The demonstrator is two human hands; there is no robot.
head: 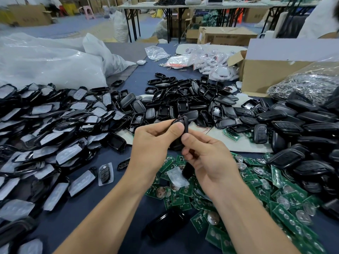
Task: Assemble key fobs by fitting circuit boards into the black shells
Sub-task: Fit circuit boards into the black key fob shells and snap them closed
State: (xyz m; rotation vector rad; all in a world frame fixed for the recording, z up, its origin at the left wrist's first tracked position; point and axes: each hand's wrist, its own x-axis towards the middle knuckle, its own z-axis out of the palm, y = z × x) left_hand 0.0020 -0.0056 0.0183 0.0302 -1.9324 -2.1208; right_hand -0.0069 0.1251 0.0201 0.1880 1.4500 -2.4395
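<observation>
L hand [152, 143], R hand [207, 158] — both grips pinch black shell [185, 125] over circuit boards [286, 198].

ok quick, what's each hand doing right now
left hand: closed, pinching the upper part of a black shell
right hand: closed, gripping the same black shell lower down

One head-worn camera looks forward and down, close over the table [78, 213].
</observation>
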